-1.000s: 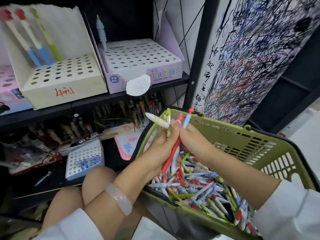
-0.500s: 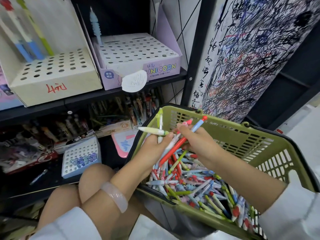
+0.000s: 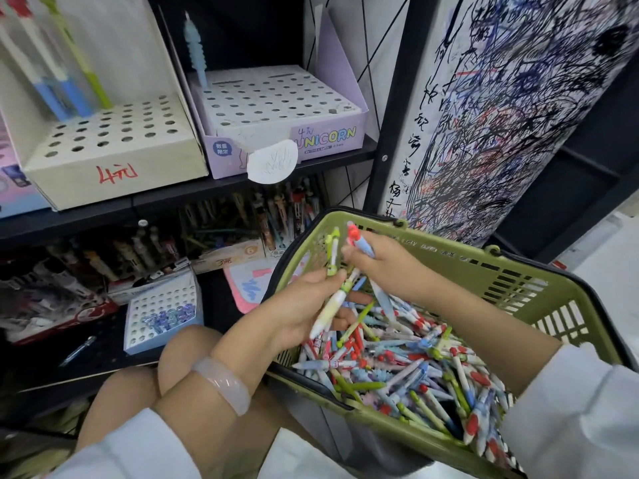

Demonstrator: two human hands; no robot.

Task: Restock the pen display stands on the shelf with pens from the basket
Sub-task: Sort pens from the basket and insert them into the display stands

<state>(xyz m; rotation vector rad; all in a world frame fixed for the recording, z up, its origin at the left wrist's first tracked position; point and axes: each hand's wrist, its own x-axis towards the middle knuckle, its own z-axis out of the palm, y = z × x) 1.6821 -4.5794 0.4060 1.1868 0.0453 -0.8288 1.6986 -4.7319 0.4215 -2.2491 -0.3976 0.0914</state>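
- The left hand (image 3: 304, 305) gripped a few pens over the green basket (image 3: 511, 267), among them a green-topped pen (image 3: 332, 252) standing upright.
- The right hand (image 3: 383, 261) held a blue pen with a red cap (image 3: 359, 238) just beside it — the two hands almost touching.
- The basket held a heap of loose pens (image 3: 408, 361) in red, green and blue.
- On the dark shelf (image 3: 166, 198) stood a cream stand (image 3: 114, 146) with a grid of holes and a lilac stand (image 3: 276, 105) marked UNICORN, side by side.
- One pale blue pen (image 3: 195, 53) stood upright at the back left of the lilac stand.
- A small white stand (image 3: 162, 305) lay on the lower shelf — some bluish caps in it.
- A pale bangle (image 3: 224, 378) circled the left wrist.
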